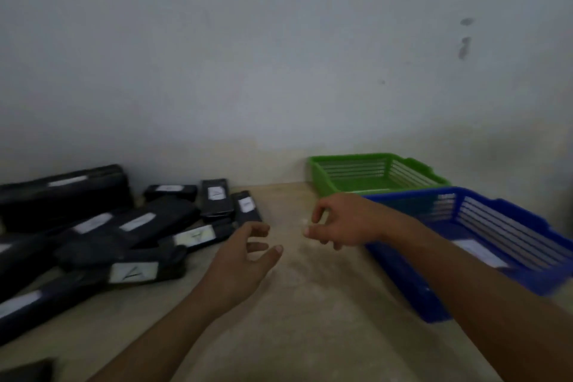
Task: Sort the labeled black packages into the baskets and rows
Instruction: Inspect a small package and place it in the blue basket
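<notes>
Labels (134,272) on black packages (93,245) read "A"; hands empty.

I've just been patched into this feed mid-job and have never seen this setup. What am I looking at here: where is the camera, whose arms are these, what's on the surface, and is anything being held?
There is no machine here: a person works with bare hands, and the single picture comes from a wide-angle camera on their head, looking forward and down.

The left hand and right hand both hover over the tan table, fingers loosely curled and open. Neither holds anything.

On the left lies a jumbled pile of black packages with white labels; the picture is too blurred to read most of them. On the right stand two slatted plastic baskets: a green basket by the wall, which looks empty, and a blue basket nearer the camera, with what looks like a white label inside.
</notes>
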The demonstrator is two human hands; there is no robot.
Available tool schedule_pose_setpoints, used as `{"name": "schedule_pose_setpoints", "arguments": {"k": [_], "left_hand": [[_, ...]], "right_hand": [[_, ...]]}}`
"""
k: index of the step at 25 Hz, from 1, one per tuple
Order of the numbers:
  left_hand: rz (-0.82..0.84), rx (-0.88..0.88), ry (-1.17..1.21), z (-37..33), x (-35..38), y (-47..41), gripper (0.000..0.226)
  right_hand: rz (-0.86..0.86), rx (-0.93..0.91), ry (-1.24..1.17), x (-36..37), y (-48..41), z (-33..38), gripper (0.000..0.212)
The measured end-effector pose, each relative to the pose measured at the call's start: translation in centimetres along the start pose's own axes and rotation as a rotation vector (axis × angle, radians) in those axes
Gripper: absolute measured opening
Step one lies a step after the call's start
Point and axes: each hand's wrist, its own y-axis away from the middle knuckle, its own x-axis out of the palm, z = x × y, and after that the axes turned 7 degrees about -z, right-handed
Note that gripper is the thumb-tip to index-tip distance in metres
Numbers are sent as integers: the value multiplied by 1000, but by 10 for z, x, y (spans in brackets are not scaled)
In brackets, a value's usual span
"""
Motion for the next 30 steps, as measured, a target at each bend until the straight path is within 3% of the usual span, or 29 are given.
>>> {"name": "schedule_pose_setpoints", "arguments": {"k": [5, 10, 16, 18, 22, 28, 30], "left_hand": [[-223, -88, -181, 62, -79, -4, 33], [-479, -72, -468, 102, -126, -2, 25], [-586, -174, -725, 122, -153, 0, 41], [-562, -207, -651, 122, -157, 1, 41], [-576, -91, -376, 108, -150, 2, 42], [-432, -135, 80, 77, -95, -7, 38], [-322, -201, 194, 76, -69, -13, 30]], "right_hand": [[17, -83, -152, 78, -40, 65, 42], [89, 9, -415, 150, -75, 115, 54], [65, 56, -666, 186, -86, 144, 56], [45, 36, -707, 187, -85, 147, 40], [6, 9, -817, 175, -78, 133, 10], [-121, 192, -1326, 138, -65, 69, 22], [-173, 195, -1353, 130, -64, 43, 27]]}}
